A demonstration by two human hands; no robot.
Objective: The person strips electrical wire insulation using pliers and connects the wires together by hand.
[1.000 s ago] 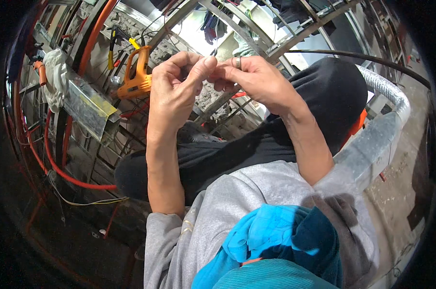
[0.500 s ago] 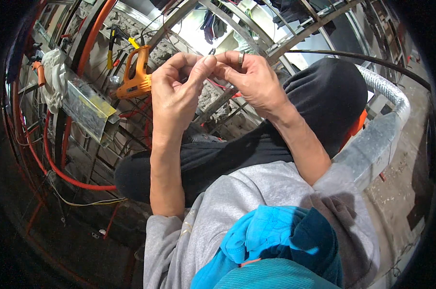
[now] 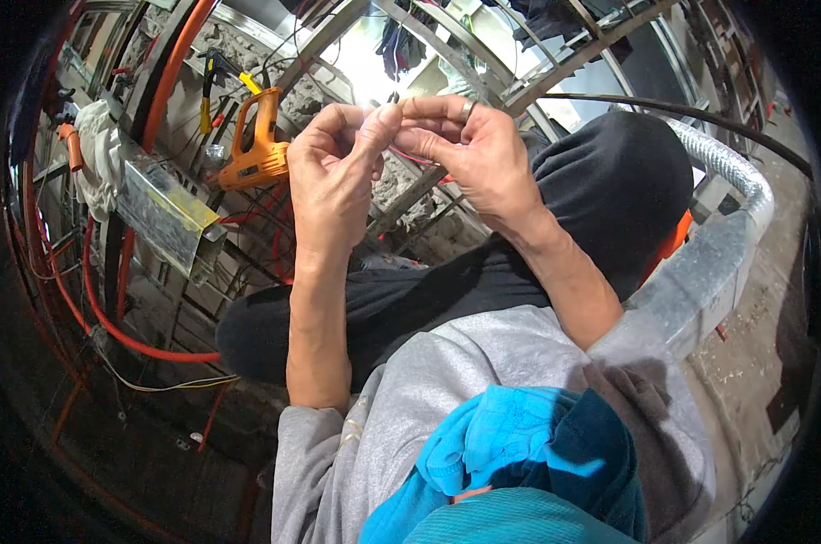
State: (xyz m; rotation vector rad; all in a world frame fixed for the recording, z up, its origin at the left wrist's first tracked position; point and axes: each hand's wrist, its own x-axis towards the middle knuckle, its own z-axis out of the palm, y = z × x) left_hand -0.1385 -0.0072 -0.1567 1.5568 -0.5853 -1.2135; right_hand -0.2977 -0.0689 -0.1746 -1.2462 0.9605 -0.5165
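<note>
At 12 o'clock, your left hand point(image 3: 336, 181) pinches a small dark piece point(image 3: 393, 97), seemingly steadying it for your right hand point(image 3: 490, 163), whose finger grip I cannot tell.

- Right of the orange power tool point(image 3: 258, 168), the fingers of your left grip point(image 3: 333, 172) hide part of a small dark piece point(image 3: 393, 97), too small for you to identify.
- You can't tell whether your right grip point(image 3: 487, 159), farther right of the tool, touches it.
- Above and right of the tool, the top edge cuts off dark cloth point(image 3: 555, 23).
</note>
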